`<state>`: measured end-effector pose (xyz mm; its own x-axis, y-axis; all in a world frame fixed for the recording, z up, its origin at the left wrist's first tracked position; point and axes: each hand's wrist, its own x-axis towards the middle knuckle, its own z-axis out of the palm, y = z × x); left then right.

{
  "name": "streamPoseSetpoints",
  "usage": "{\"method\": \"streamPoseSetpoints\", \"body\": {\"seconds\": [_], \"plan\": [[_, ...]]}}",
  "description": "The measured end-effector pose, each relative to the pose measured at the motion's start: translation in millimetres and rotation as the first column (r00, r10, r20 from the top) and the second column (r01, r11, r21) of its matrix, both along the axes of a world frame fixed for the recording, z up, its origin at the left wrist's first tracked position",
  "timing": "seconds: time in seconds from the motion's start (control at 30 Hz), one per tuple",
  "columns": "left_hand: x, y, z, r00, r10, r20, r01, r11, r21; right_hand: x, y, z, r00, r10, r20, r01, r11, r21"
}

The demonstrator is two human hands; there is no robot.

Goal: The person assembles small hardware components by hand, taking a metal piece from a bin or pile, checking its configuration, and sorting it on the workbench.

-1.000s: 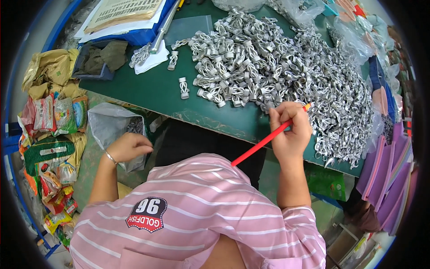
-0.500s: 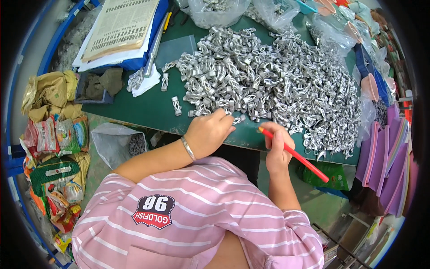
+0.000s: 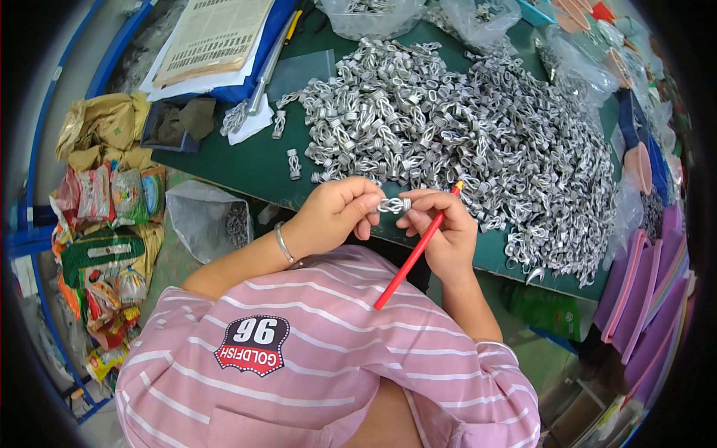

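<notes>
Left hand [image 3: 337, 213] and right hand [image 3: 442, 228] meeting over near edge of green table [image 3: 254, 168], a small silvery metal clip [image 3: 393, 204] pinched between them: left fingers closed on its left end, right thumb and forefinger closed on its right end. Red stick [image 3: 414, 254] also gripped in right hand, slanting down toward the chest, pale tip up near the fingers; mid-length hidden behind the palm. Exact shape of clip hard to make out, too small and partly covered by fingertips. Large heap of like metal clips [image 3: 478, 142] just beyond the hands, far side bent by the lens. Clear plastic bags [image 3: 373, 13] cut off at top edge. Grey bag [image 3: 205, 218] below table edge, contents unclear. Snack packets [image 3: 112, 198] on floor at left
</notes>
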<state>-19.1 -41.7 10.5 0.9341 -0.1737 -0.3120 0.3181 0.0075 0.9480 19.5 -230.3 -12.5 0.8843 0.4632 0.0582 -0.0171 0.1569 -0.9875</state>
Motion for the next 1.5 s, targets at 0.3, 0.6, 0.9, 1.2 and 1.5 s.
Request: {"method": "streamPoseSetpoints", "body": {"seconds": [0.3,0.6,0.9,1.2,1.5], "plan": [[-9,-8,16,0.770,0.029,0.638,-0.295,0.902,0.315,7,15,-6,0.983,0.118,-0.143,-0.063,0.938,0.340],[-8,3,26,0.728,0.052,0.683,-0.330,0.901,0.282,15,24,-3,0.977,0.178,-0.119,-0.115,0.904,0.411],[-8,15,14,0.950,0.278,0.142,-0.233,0.934,-0.270,4,40,12,0.977,-0.124,0.173,0.054,0.930,0.363],[-18,56,-2,0.948,0.165,-0.273,-0.317,0.576,-0.753,-2,58,29,0.879,0.015,0.477,-0.080,0.990,0.117],[-12,98,-28,0.877,-0.023,0.479,-0.324,0.708,0.628,4,56,26,0.992,-0.073,0.101,0.068,0.996,0.053]]}}
